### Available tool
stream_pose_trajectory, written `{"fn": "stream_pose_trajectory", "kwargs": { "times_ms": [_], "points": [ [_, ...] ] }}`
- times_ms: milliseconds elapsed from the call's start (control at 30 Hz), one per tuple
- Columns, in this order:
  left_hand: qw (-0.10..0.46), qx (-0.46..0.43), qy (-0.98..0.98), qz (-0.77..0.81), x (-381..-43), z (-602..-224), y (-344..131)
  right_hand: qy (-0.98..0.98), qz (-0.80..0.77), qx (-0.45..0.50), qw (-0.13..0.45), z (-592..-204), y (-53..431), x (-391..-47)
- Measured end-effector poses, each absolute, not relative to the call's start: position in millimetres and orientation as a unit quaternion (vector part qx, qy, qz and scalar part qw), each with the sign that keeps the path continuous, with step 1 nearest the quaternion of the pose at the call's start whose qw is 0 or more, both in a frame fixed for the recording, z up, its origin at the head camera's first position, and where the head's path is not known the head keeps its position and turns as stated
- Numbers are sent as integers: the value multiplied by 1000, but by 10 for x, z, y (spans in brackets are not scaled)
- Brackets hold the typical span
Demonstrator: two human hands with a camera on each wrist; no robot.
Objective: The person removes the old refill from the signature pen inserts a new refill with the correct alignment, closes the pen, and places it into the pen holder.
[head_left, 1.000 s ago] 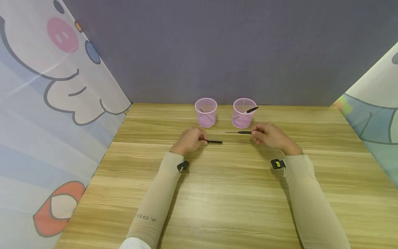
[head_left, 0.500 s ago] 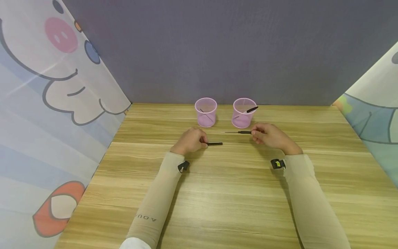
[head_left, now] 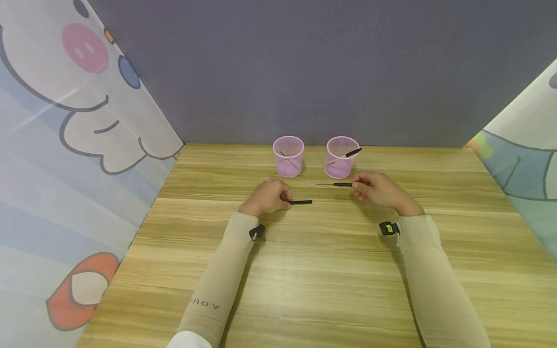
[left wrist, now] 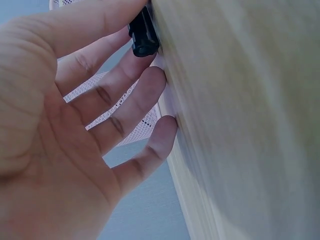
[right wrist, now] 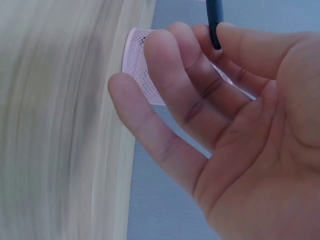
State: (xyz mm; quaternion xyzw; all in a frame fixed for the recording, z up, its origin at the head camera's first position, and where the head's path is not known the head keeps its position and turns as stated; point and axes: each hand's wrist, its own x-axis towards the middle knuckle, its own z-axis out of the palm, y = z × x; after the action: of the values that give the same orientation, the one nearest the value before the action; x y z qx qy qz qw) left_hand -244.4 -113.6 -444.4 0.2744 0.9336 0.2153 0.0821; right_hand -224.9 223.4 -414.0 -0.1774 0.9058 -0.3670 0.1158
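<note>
My left hand pinches a short black stick low over the wooden table, its free end pointing right. The left wrist view shows the stick's ridged black end by the thumb, with the other fingertips right at the tabletop. My right hand pinches a slim black-handled tool between thumb and index finger. Its thin shaft points left and ends in a pale tip. Seen from the right wrist, the dark handle sticks up past the thumb while the other fingers spread loosely.
Two pink mesh cups stand behind the hands, near the grey back wall. Thin dark rods lean in the left one. In the right cup rests a stick with a black end. Cartoon-printed sheets flank the table.
The black stick in my left hand has tilted and shifted slightly toward me. My right hand and its tool have stayed in place, as have the cups.
</note>
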Motion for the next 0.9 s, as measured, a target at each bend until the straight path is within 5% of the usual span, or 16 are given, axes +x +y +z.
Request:
{"fn": "stream_pose_trajectory", "kwargs": {
  "times_ms": [633, 900],
  "points": [
    [90, 262, 932, 234, -2449, -4445, -1143, 906, -366, -182, 115, -4130, 2227, -2239],
    [43, 254, 929, 266, -2451, -4445, -1086, 904, -370, -177, 120, -4139, 2215, -2245]
  ]
}}
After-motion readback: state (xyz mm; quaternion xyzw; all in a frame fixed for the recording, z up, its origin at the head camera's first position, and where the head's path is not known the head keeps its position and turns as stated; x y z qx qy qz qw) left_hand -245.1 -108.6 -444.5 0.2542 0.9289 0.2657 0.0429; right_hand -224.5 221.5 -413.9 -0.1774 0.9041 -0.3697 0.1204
